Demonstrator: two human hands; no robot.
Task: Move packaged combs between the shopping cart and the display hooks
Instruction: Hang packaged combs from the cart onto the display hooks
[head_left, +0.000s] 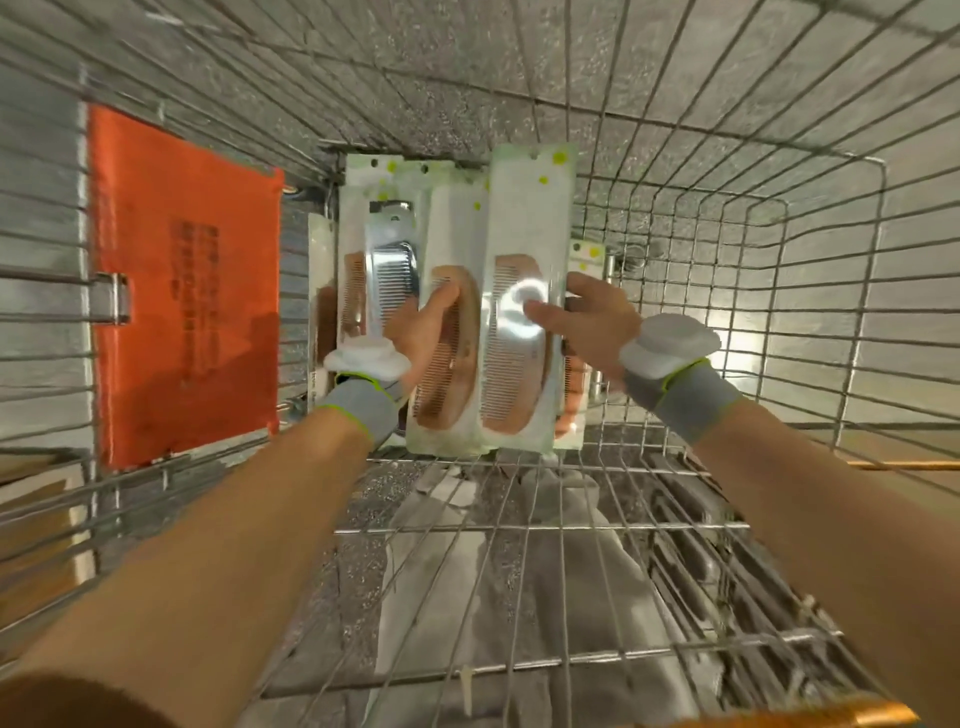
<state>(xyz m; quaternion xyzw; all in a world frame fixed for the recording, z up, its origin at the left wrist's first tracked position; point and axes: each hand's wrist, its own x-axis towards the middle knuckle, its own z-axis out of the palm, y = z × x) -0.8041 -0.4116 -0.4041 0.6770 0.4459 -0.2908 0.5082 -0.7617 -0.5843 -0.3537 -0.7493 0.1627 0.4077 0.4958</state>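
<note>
View is straight down into the shopping cart (779, 260). Its wire-grid walls fill the frame edges, and its wire bottom crosses the lower half. Through the wires we see a speckled grey floor (467, 78). Under the cart bottom there are pale, blurred shapes that we cannot identify. An orange panel (182, 286) with dark, unreadable print lies against the cart wall at the left of the frame.

At frame centre, inside the cart, there is an overlapping bunch of packaged combs (384, 249) in clear sleeves on white cards with green dots.

The left hand (421, 332) grips the front-left package (447, 374), which holds a brown comb. Its fingers are curled over the face of the package.

The right hand (592, 322) pinches the front-right package (524, 223). The thumb is on the glossy front and the fingers are behind the right edge. Glare sits just beside the thumb.

The two held packages are side by side with edges touching or overlapping, in front of the rest of the bunch. We cannot tell whether the bunch rests on the wire or is lifted.

Each wrist has a grey band with green trim and a white pad, left (358, 410) and right (685, 395).
</note>
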